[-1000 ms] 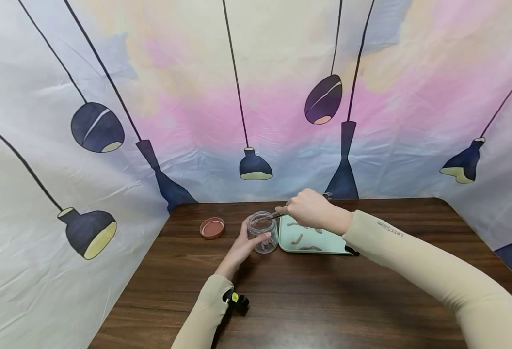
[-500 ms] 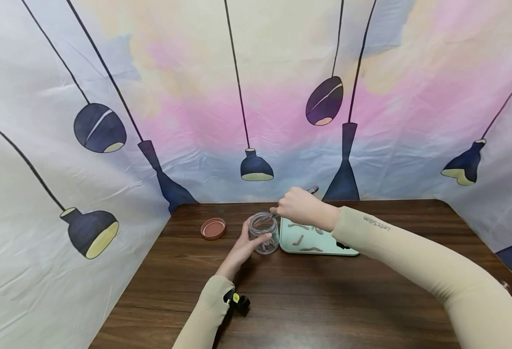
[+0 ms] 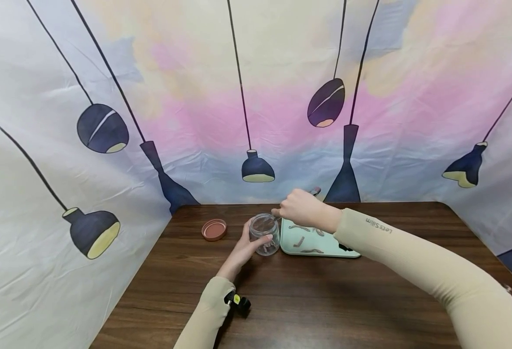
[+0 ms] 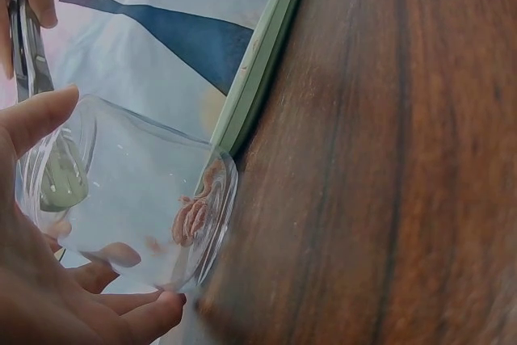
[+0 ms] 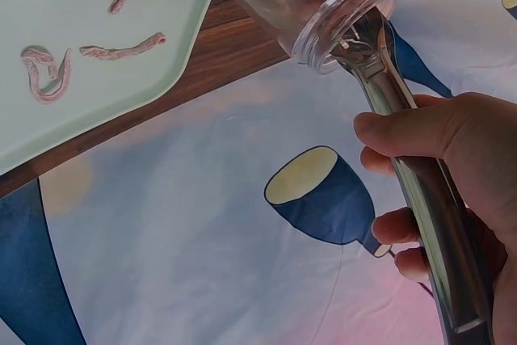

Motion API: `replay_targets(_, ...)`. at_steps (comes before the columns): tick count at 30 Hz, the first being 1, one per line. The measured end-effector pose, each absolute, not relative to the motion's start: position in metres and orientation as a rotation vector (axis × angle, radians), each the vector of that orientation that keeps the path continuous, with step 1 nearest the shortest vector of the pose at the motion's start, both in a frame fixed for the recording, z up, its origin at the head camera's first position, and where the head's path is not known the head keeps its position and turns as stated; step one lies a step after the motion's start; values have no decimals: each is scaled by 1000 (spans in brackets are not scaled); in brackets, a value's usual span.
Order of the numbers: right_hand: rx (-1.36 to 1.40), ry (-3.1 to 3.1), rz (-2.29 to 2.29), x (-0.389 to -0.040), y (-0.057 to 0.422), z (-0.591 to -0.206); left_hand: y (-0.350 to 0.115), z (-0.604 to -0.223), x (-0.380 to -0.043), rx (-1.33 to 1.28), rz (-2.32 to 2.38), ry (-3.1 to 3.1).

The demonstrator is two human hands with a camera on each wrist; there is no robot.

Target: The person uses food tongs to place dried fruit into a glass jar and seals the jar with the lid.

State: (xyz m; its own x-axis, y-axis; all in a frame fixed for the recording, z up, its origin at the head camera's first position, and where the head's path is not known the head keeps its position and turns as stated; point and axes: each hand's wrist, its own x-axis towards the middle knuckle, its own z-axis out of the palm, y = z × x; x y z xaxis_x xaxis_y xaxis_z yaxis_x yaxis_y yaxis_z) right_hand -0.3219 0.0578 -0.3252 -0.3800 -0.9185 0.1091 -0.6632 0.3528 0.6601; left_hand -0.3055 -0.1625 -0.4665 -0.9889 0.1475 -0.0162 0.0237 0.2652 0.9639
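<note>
My left hand (image 3: 240, 249) grips a clear jar (image 3: 274, 233) around its side, thumb toward the front. Several pinkish-brown worm-like strips (image 4: 192, 220) lie at the jar's bottom. With my right hand (image 3: 303, 208) I hold metal tongs (image 5: 436, 224), fingers and thumb wrapped along the handle. The tongs' tips reach in through the jar's mouth (image 5: 335, 30); the left wrist view shows a tong end (image 4: 63, 175) behind the clear wall, with no strip visible in it. Beside the jar, a mint-green tray (image 3: 330, 249) carries more loose strips (image 5: 121, 48).
A reddish-brown lid (image 3: 214, 230) lies left of the jar on the dark wooden table (image 3: 282, 300). The table's far edge runs just behind the tray. A cloth backdrop (image 3: 186, 97) printed with lamps hangs beyond it.
My right hand has moved left, closer to the jar, and the tongs have gone in at its mouth. My left hand and the jar stay in place.
</note>
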Motion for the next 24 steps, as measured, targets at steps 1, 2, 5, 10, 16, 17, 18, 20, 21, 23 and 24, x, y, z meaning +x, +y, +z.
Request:
replay_targets(1,1372,-2154,-729,-322,59,-325,-162,-466,-305,168,1838,2416)
replay_targets(2,1370,-2156,-727,-322,60,-325,-162,-466,-305,167,1840,2413)
replay_targets(5,1367,-2164,-719,-322,63,-325,-161,-465,-306,166,1831,2417)
replay_targets(10,1363,-2188,-704,-322,68,-321,-161,-466,-307,137,1807,2424)
replay_targets(16,1367,-2185,-664,-320,75,-313,-162,-464,-307,113,1808,2429)
replay_targets(17,1369,-2179,-656,-319,77,-312,-162,-463,-307,114,1810,2426)
replay_targets(18,1371,-2172,-648,-319,78,-311,-162,-463,-307,113,1808,2426)
replay_targets(20,1371,-2163,-636,-319,81,-310,-162,-464,-307,108,1804,2425)
replay_targets(21,1370,-2161,-632,-319,83,-310,-162,-464,-307,109,1802,2424)
replay_targets(23,1367,-2153,-631,-319,86,-310,-162,-466,-307,110,1797,2425)
replay_targets(24,1366,-2147,-631,-320,88,-311,-163,-467,-307,112,1800,2422)
